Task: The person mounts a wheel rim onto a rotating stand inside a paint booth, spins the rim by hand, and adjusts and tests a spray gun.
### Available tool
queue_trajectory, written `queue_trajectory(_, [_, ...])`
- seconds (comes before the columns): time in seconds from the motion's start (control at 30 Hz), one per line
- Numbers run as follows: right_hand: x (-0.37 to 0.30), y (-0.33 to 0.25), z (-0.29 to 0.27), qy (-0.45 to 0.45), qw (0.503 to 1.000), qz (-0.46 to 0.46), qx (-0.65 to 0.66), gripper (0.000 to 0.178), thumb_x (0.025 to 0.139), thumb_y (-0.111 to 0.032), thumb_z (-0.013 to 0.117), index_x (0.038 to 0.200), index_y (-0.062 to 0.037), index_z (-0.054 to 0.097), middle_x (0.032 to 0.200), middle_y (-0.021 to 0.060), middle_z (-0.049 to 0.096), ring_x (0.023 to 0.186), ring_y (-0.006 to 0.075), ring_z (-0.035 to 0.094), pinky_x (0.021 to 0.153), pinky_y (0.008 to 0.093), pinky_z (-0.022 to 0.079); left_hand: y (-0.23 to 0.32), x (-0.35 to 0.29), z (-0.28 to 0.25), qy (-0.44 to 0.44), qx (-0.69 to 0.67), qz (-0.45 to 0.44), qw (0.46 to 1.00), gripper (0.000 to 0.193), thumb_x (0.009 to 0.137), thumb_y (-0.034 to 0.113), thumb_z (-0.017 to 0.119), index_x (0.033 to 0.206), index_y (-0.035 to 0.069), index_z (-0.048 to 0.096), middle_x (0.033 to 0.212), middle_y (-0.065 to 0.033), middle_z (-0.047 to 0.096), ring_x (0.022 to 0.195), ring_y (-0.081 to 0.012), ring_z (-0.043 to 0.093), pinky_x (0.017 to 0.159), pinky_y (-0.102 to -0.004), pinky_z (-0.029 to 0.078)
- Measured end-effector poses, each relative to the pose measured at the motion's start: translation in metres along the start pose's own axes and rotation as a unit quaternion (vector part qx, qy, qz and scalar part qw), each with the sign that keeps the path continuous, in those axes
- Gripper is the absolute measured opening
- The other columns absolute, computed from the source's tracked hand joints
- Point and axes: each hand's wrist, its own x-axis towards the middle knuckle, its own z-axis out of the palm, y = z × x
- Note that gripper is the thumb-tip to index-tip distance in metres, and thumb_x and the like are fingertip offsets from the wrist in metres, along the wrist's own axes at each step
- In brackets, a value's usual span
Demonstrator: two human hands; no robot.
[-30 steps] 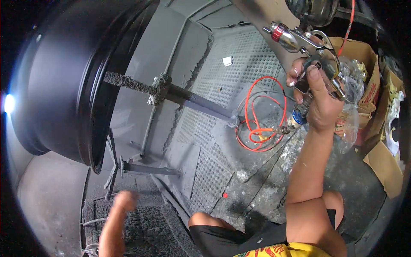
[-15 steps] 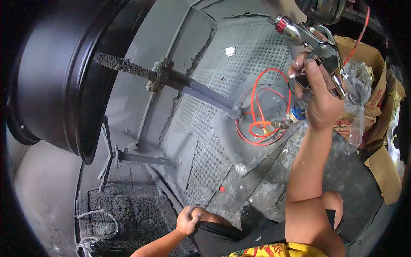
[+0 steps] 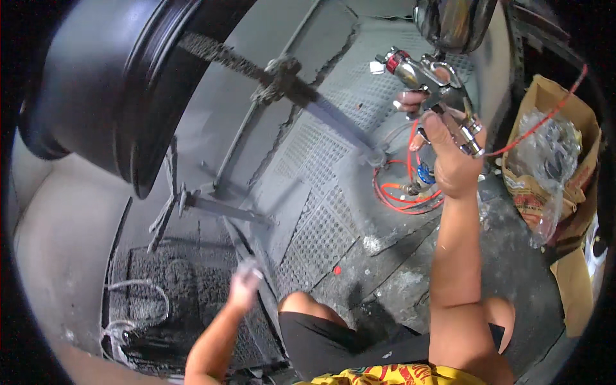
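My right hand (image 3: 452, 154) is wrapped around the handle of a shiny metal spray gun (image 3: 417, 72) with a red ring near its nozzle, which points left. A dark, glossy cup (image 3: 454, 24) sits above the gun. The red air hose (image 3: 545, 128) runs from the gun's handle toward the upper right. My left hand (image 3: 246, 283) is in the air left of my knee, holding nothing I can make out; motion blurs its fingers. At the upper left a large black wheel rim (image 3: 90, 83) is mounted on a paint-crusted bar (image 3: 231, 61).
Behind my right forearm, an orange hose (image 3: 391, 199) lies coiled by a blue-topped fitting (image 3: 424, 172). An open cardboard box (image 3: 539, 96) with clear plastic stands at right. A crusted lower stand (image 3: 221, 206) and a rough dark mat (image 3: 186, 282) are at lower left.
My left hand has lifted off my knee and moved left and up. My right hand with the spray gun has shifted left and slightly down in view. The whole view has also turned somewhat.
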Motion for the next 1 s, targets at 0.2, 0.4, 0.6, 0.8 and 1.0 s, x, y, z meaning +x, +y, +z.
queue_trajectory(0.2, [-0.026, 0.044, 0.044, -0.099, 0.986, 0.089, 0.103, 0.05, 0.095, -0.014, 0.066, 0.138, 0.0033, 0.049, 0.112, 0.0133, 0.07, 0.097, 0.0184, 0.068, 0.059, 0.0236, 0.053, 0.083, 0.085, -0.278, 0.371, -0.237, 0.208, 0.873, 0.055, 0.105, 0.046, 0.04, 0.143, 0.007, 0.044, 0.141, -0.0111, 0.052, 0.128, -0.0268, 0.049, 0.11, -0.0448, 0.035])
queue_trajectory(0.4, [-0.051, 0.064, 0.064, -0.167, 0.956, 0.205, 0.123, 0.046, 0.094, -0.012, 0.066, 0.137, -0.0009, 0.052, 0.106, 0.009, 0.071, 0.092, 0.0129, 0.067, 0.055, 0.0198, 0.051, 0.285, 0.129, -0.295, 0.403, -0.119, 0.404, 0.813, 0.087, 0.098, 0.069, 0.012, 0.154, 0.004, 0.025, 0.16, -0.0153, 0.029, 0.147, -0.0328, 0.027, 0.121, -0.0476, 0.012])
queue_trajectory(0.6, [-0.062, 0.072, 0.081, -0.207, 0.926, 0.253, 0.187, 0.048, 0.094, -0.012, 0.065, 0.138, -0.0012, 0.051, 0.105, 0.008, 0.071, 0.09, 0.0125, 0.067, 0.055, 0.0198, 0.051, 0.308, 0.159, -0.308, 0.364, -0.117, 0.378, 0.843, 0.091, 0.097, 0.07, 0.01, 0.153, 0.0, 0.024, 0.159, -0.0196, 0.027, 0.147, -0.0334, 0.025, 0.122, -0.0459, 0.013])
queue_trajectory(0.8, [-0.068, 0.07, 0.088, -0.227, 0.924, 0.239, 0.193, 0.054, 0.094, -0.024, 0.068, 0.139, 0.0006, 0.051, 0.09, 0.0049, 0.068, 0.077, 0.0081, 0.061, 0.051, 0.0193, 0.045, 0.269, 0.202, -0.37, 0.396, -0.008, 0.352, 0.848, 0.069, 0.105, 0.051, 0.031, 0.152, 0.0, 0.026, 0.154, -0.0207, 0.035, 0.144, -0.0337, 0.031, 0.119, -0.0436, 0.026])
queue_trajectory(1.0, [-0.071, 0.068, 0.091, -0.237, 0.904, 0.266, 0.239, 0.054, 0.094, -0.024, 0.069, 0.139, -0.0005, 0.052, 0.088, 0.0048, 0.068, 0.073, 0.0068, 0.06, 0.05, 0.0188, 0.043, 0.272, 0.21, -0.419, 0.335, 0.035, 0.348, 0.875, 0.058, 0.108, 0.032, 0.035, 0.149, -0.004, 0.017, 0.145, -0.0192, 0.048, 0.137, -0.0274, 0.044, 0.108, -0.0386, 0.038])
